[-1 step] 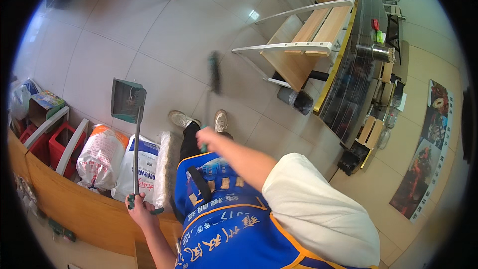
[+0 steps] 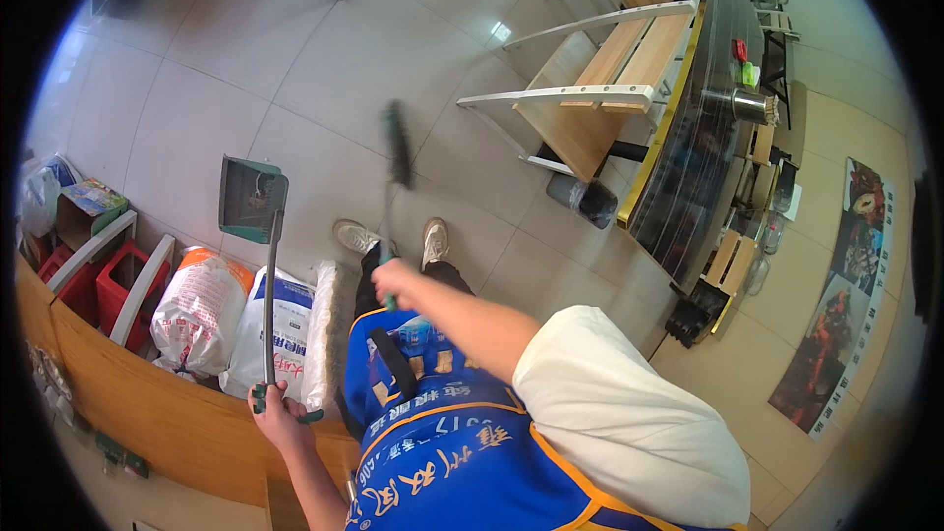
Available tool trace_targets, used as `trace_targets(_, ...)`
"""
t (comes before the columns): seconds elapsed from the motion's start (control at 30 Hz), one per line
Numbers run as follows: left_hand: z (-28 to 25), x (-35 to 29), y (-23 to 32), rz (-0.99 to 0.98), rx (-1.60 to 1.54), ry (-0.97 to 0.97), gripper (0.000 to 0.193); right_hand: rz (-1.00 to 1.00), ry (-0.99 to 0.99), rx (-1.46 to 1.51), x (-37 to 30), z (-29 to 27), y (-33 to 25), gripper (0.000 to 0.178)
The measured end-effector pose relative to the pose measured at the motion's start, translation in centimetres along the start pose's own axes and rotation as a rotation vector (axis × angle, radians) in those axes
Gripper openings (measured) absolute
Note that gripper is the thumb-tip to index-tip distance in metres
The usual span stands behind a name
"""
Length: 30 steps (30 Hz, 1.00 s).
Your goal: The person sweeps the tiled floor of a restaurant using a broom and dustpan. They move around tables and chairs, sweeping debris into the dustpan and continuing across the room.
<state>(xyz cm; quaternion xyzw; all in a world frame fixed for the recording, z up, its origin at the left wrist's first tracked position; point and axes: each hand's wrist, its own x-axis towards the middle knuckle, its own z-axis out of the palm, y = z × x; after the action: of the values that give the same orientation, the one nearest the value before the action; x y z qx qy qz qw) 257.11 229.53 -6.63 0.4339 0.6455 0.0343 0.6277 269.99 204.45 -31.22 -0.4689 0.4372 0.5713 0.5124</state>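
My left hand (image 2: 282, 419) grips the green handle of a long-handled dustpan (image 2: 253, 199). Its grey-green pan rests on the floor tiles, left of my feet, with a little debris inside. In my right hand (image 2: 395, 283) is the handle of a broom (image 2: 397, 145), closed in my fingers near my waist. The broom's dark green head is smeared by motion over the tiles ahead of my shoes, to the right of the pan and apart from it. A blue apron (image 2: 442, 413) with orange trim covers my front.
To the left stand a filled white-and-orange sack (image 2: 204, 310), a white-and-blue sack (image 2: 285, 305) and red containers (image 2: 128, 285), beside a wooden counter (image 2: 147, 433). Wooden chairs (image 2: 590, 79) with white metal frames flank a dark table (image 2: 693, 138) at right. A lined bin (image 2: 595, 203) sits below.
The broom head has swung left, nearer the dustpan, and my right hand has shifted slightly left with it. My left hand and the dustpan look still.
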Motion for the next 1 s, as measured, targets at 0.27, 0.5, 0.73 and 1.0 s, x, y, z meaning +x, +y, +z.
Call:
trace_targets(0.27,-0.6,-0.4,1.9,0.044,-0.015,0.006,0.015,-0.074,-0.008,-0.430,-7.4,7.6,-5.6,0.022)
trace_targets(0.5,1.2,-0.6,3.9,0.083,-0.001,-0.017,0.011,-0.324,0.436,-0.678,-10.0,1.4,-8.8,0.025)
trace_targets(0.73,5.2,-0.6,5.8,0.109,0.025,-0.002,0.013,-0.412,0.754,-0.676,-6.3,-9.4,-21.4,0.027)
trace_targets(1.0,13.8,-0.6,8.5,0.036,-0.057,0.046,0.017,-0.430,0.663,0.311,-5.2,-10.3,-37.0,0.018)
